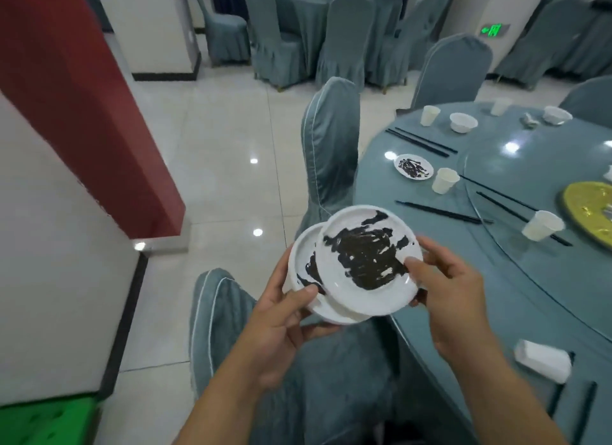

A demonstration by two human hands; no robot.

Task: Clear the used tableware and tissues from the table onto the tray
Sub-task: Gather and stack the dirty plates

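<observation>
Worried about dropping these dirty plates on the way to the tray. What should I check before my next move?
1. Left hand grips lower plate: ok.
2. Right hand holds upper plate: ok.
3. Plates stacked squarely: not ok, upper one sits offset.
4. Tray location: cannot tell, none in view.
5. Table cleared: not ok; small dirty plate, paper cup and chopsticks remain.

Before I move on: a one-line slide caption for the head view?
Left hand and right hand hold two stacked dark-smeared plates beside a round table with paper cups and chopsticks.
</observation>
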